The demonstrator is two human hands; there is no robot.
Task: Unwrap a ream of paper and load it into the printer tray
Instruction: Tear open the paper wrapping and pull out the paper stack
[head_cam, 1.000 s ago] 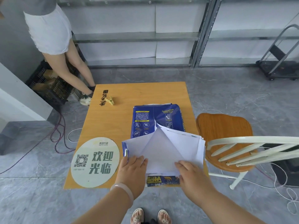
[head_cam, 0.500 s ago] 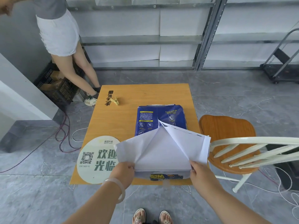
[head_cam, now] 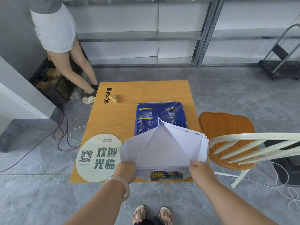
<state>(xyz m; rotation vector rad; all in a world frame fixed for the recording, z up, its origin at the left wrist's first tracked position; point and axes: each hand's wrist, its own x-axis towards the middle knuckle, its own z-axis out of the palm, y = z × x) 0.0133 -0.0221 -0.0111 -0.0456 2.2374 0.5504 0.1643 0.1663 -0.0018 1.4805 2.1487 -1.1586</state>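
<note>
A ream of paper in a blue wrapper (head_cam: 159,116) lies on the orange wooden table (head_cam: 129,91), its near end torn open. The white inner side of the wrapper flap (head_cam: 162,148) stands up in a peak over the near end. My left hand (head_cam: 125,172) grips the flap's left corner. My right hand (head_cam: 199,172) grips its right corner. Below the flap a strip of blue and yellow print (head_cam: 166,175) shows at the table's front edge. No printer or tray is in view.
A round cream sign (head_cam: 97,157) with a QR code lies at the table's near left, and a yellow clip (head_cam: 113,98) at its far left. A wooden chair (head_cam: 225,137) with a white back stands right. Another person (head_cam: 60,39) stands far left by a black crate (head_cam: 55,83). Cables run on the floor.
My hands went from pressing flat on the white flaps to gripping their corners and lifting them up and apart. The view has come closer.
</note>
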